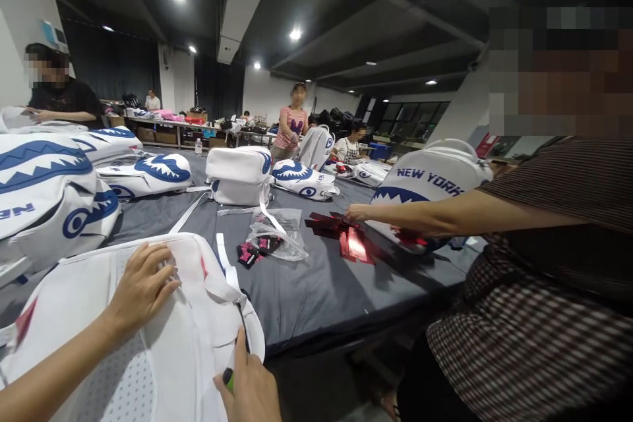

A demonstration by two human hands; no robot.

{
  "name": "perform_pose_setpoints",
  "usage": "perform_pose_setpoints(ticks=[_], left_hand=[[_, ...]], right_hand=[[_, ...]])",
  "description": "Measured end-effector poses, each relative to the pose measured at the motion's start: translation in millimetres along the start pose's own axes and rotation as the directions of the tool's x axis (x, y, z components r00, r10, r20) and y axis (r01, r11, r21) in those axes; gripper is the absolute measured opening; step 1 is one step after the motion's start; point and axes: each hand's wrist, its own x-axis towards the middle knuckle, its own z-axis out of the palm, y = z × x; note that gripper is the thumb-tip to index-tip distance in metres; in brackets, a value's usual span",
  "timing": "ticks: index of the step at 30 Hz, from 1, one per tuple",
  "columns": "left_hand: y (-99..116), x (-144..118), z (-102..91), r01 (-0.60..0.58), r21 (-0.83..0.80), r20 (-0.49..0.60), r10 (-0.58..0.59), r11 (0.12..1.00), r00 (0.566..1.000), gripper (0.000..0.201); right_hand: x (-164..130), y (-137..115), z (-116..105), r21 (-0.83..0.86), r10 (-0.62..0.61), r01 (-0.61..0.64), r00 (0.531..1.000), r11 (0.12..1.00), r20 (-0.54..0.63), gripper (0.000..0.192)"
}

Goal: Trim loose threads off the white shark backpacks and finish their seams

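Your white backpack (148, 343) lies back-side up at the near edge of the grey worktop (316, 290), mesh padding toward you and its straps (225, 270) trailing off to the right. Judging from how it lies, the work on it looks under way rather than finished — it is not yet lined up with the other bags, and one hand has a tool in it.

Your left hand (141, 287) rests flat on the bag's upper panel, forearm coming in from the lower left, fingers (163, 264) spread and slack, pressing down and gripping nothing. Your right hand (250, 386) sits at the bag's right edge, low in view, thumb up along the seam, fingers closed around a small green-tipped item (228, 378) — possibly a lighter, though too little of it shows to be sure.

Further left and behind, shark-face bags (44, 198) lie in a row, seemingly done. Mid-worktop sits a clear plastic bag (277, 231) beside small black-and-pink tags (250, 252); whether these have yet to go on, I can't tell. To the right, a co-worker's hand (359, 212) reaches to red foil cards (346, 237) beside a "NEW YORK" bag (430, 188).
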Motion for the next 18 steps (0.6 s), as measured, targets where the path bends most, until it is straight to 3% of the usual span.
perform_pose_setpoints(ticks=[6,18], left_hand=[[-8,-6,9.5,-0.062,-0.026,-0.1,0.059,0.998,0.993,0.014],[-9,-8,12.3,-0.088,-0.011,-0.097,0.086,0.996,0.992,0.01]], right_hand=[[4,0,17,-0.029,0.014,-0.015,0.998,0.999,-0.064,0.08],[6,-1,22,-0.009,0.005,-0.006,0.996,1.0,-0.086,0.085]])
